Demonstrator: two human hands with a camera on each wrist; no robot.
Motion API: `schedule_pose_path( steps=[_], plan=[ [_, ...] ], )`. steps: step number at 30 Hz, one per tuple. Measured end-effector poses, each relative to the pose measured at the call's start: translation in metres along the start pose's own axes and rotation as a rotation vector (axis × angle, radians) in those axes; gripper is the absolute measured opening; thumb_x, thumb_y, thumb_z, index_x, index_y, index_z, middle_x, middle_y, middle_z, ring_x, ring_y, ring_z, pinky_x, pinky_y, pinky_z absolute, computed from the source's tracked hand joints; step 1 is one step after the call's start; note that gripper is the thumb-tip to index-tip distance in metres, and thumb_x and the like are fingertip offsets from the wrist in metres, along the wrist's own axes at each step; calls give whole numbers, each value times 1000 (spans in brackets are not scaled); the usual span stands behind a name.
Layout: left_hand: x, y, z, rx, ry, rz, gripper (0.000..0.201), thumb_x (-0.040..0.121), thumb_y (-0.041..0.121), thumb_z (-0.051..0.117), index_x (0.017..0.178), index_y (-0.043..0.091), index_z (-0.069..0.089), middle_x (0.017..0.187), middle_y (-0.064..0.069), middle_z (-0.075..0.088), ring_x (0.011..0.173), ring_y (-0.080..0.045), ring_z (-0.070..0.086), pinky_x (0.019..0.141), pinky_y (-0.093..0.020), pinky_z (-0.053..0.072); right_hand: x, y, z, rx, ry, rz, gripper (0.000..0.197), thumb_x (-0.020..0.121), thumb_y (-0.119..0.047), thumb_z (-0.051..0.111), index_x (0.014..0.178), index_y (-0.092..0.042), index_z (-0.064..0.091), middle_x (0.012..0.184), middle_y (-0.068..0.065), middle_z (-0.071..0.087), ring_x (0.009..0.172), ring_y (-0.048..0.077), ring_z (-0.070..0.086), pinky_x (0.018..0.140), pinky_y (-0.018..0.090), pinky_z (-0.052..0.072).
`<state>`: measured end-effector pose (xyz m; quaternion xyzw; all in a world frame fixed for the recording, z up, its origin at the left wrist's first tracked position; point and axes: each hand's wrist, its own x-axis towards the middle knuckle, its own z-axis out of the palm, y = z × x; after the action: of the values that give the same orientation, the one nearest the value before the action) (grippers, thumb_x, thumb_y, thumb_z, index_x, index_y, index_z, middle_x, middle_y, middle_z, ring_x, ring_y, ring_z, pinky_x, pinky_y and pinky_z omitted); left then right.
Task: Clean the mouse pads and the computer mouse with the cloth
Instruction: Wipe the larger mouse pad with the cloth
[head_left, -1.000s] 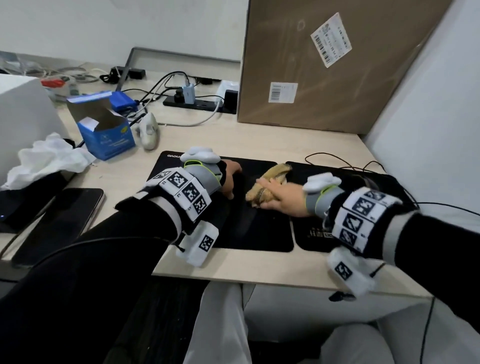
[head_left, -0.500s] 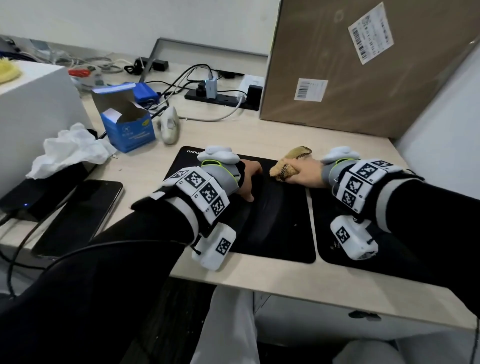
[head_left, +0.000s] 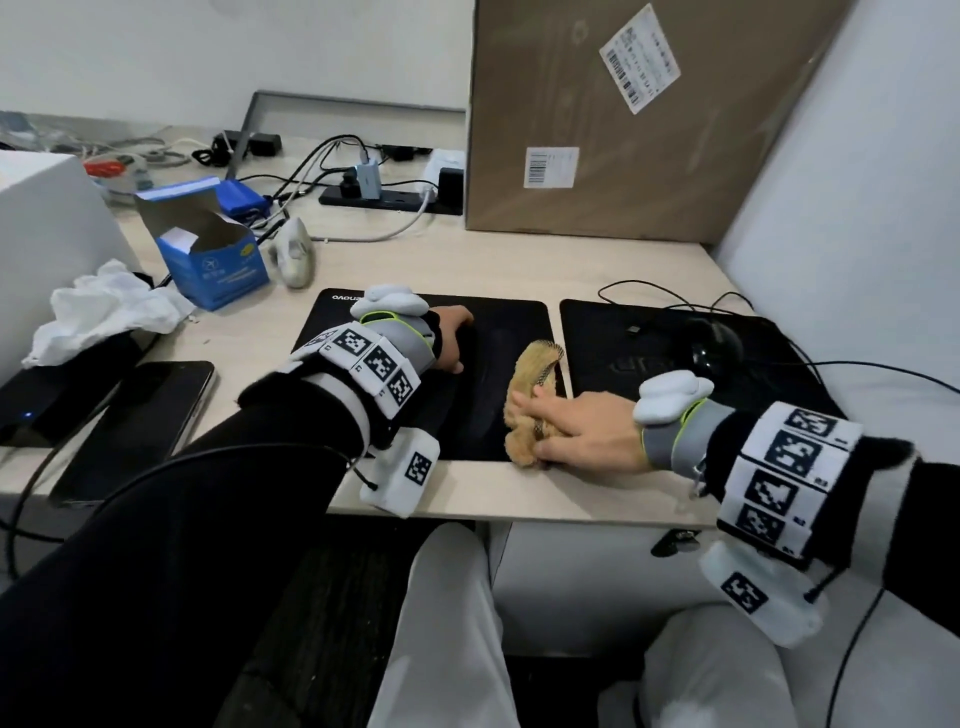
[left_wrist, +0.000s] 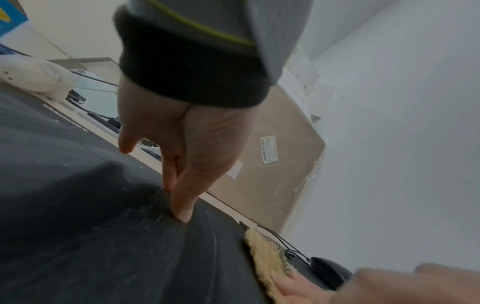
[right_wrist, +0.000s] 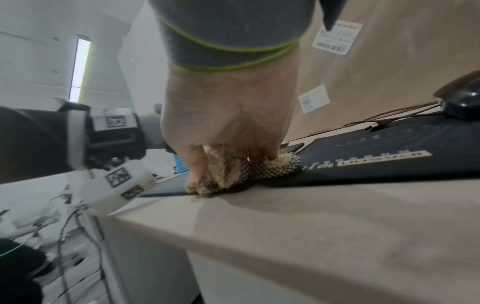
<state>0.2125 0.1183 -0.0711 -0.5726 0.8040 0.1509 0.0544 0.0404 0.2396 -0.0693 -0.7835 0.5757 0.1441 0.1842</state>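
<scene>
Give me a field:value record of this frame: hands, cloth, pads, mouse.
left hand: fingertips pressing on the left mouse pad, holding nothing
right hand: gripping the cloth, pressing it on the left pad's near right corner
cloth: tan, fluffy, bunched
right mouse pad: black, beside the left one, apart
mouse: black, on the right pad, untouched
desk: light wood
</scene>
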Motion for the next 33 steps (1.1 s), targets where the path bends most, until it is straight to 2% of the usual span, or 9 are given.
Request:
schedule_pose_path(
  steps=[8, 12, 15, 17, 19, 23, 28, 31, 33],
  plan=[
    [-6, -16, -10, 53, -22, -46, 66, 79, 21, 72, 138, 10, 43, 137, -10, 52, 125, -27, 51, 106, -36, 41, 15, 2, -21, 33, 6, 10, 56, 93, -16, 38, 146, -25, 22, 145, 14, 39, 121, 36, 50, 103, 34, 38],
    [-2, -22, -9, 72, -31, -54, 72, 79, 26, 72, 141, 13, 39, 141, -8, 48, 128, -26, 48, 107, -35, 40, 59, 13, -47, 46, 27, 89, 51, 93, -12, 37, 142, -23, 31, 140, 11, 45, 126, 32, 44, 105, 30, 32],
    [1, -26, -9, 74, -42, -53, 73, 80, 30, 71, 142, 15, 37, 142, -7, 47, 129, -26, 47, 106, -35, 39, 92, 19, -62, 136, 35, 98, 33, 88, -8, 36, 103, -31, 53, 104, 7, 56, 105, 24, 49, 92, 26, 36],
    [1, -27, -10, 63, -50, -51, 74, 79, 31, 71, 143, 17, 35, 142, -6, 47, 129, -26, 47, 107, -37, 39, 103, 18, -67, 168, 45, 123, 33, 87, -6, 35, 107, -23, 55, 90, 4, 52, 93, 20, 47, 77, 22, 44],
    [3, -28, -11, 54, -49, -45, 76, 78, 33, 72, 143, 18, 35, 141, -4, 47, 129, -26, 47, 107, -38, 39, 106, 16, -69, 179, 42, 133, 43, 87, -3, 35, 129, -7, 45, 98, 9, 60, 96, 28, 54, 65, 18, 48],
    [2, -35, -12, 27, -46, -23, 78, 75, 36, 74, 142, 21, 37, 142, -1, 47, 129, -24, 47, 108, -37, 39, 84, -3, -64, 131, 68, 101, 45, 89, -6, 41, 135, -9, 42, 131, 17, 55, 117, 36, 51, 86, 25, 41],
    [4, -43, -17, -27, -55, 22, 75, 77, 27, 74, 142, 17, 39, 142, -3, 48, 130, -20, 47, 109, -28, 36, 52, -34, -27, -53, -38, -99, 70, 85, -36, 43, 149, -32, 15, 160, 5, 9, 141, 25, 30, 113, 31, 28],
    [11, -47, -24, -49, -57, 33, 66, 80, 17, 71, 140, 13, 43, 141, -5, 51, 129, -20, 48, 105, -26, 36, 56, -31, -26, -4, -69, -153, 70, 83, -42, 35, 149, -32, 13, 160, -1, 7, 146, 18, 17, 116, 32, 23],
    [14, -47, -28, 23, -34, 33, 64, 80, 19, 71, 139, 15, 45, 140, -5, 51, 128, -23, 49, 104, -29, 38, 66, -24, -34, -30, -57, -127, 63, 88, -38, 36, 147, -35, 14, 159, 8, 11, 139, 31, 33, 114, 35, 28]
  ],
)
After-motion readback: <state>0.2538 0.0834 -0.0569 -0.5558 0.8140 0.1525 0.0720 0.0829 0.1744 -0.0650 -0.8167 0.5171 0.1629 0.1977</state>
